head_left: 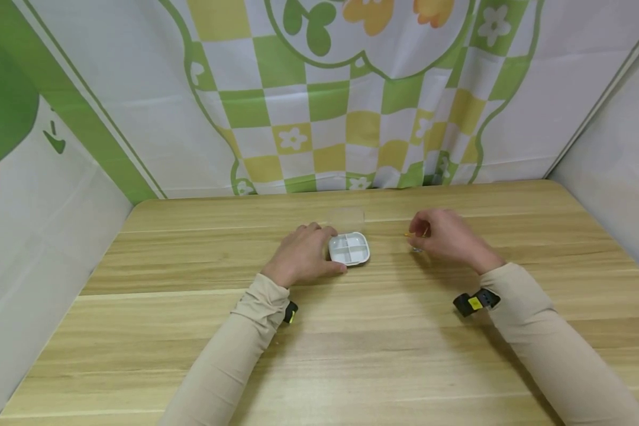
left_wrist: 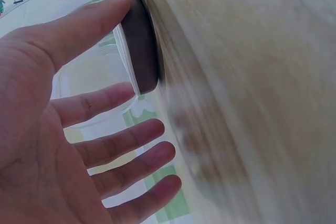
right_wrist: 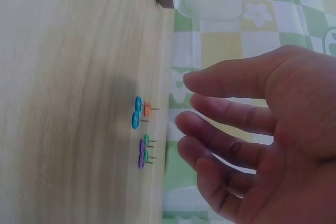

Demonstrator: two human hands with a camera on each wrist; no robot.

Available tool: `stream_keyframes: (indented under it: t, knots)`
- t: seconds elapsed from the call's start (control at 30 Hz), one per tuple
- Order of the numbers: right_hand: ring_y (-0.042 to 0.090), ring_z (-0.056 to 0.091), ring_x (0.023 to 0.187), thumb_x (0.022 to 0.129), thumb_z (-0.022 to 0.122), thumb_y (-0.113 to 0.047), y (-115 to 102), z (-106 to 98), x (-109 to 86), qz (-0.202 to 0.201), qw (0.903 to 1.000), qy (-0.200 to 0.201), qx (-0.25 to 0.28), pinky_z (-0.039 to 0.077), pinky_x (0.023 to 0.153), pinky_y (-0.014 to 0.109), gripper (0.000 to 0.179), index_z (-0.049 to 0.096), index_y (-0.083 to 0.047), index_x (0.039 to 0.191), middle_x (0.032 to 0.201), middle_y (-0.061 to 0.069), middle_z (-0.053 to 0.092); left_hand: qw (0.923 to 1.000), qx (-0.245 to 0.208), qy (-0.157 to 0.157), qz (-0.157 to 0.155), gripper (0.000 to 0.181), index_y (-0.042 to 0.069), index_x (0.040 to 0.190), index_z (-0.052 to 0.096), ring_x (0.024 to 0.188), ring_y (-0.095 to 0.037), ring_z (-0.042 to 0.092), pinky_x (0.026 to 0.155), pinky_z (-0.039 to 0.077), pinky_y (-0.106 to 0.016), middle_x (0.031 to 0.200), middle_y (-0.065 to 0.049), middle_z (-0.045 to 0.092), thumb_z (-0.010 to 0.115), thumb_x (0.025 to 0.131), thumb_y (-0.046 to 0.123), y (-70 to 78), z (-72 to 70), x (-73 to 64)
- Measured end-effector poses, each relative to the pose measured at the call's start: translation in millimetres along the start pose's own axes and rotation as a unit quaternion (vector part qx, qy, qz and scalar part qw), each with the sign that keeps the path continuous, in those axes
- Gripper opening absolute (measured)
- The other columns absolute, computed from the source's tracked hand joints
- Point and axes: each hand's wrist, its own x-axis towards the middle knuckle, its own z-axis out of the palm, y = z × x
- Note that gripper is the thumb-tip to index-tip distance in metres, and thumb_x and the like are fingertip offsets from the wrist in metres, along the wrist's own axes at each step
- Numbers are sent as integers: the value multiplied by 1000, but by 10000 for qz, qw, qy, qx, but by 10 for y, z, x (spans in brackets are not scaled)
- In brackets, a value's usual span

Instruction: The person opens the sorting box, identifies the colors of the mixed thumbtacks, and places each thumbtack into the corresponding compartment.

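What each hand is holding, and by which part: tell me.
The left hand holds the box by its near and far edges. The right hand, near the pins, shows nothing in its grip.

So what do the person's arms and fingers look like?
The left sleeve and right sleeve are long and beige, a bit creased. The left band and right band at the wrists are black, each with a yellow patch. The left fingers and right fingers wear no gloves.

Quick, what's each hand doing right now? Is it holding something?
Left hand: closed, pinching the white box.
Right hand: open, seemingly empty, near the pushpins.
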Motion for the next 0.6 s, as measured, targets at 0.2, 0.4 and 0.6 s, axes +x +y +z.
stream_keyframes:
  t: [0.2,0.4,0.6]
  knots:
    - [18,58,71,87,76,-10,35,-23,-11,15,9997,-106,-217,48,69,38,7,72,-5,87,78,2,66,10000,-45,-20,-23,75,10,141,57,113,-31,59,93,49,-47,127,-14,62,83,82,48,-7,8,-4]
    - [18,58,72,86,78,-12,79,-28,-9,103,9991,-210,-356,47,70,39,9,71,-7,85,78,1,65,9998,-143,-107,-47,74,10,142,55,115,-32,58,96,48,-46,127,-16,63,82,84,47,-11,8,0]
    - [19,58,73,86,75,-11,104,-53,-20,182,9984,-323,-431,47,71,39,5,71,-8,85,78,1,64,9998,-153,-138,-8,74,8,142,54,116,-32,59,97,47,-45,127,-16,64,82,85,46,-4,7,5]
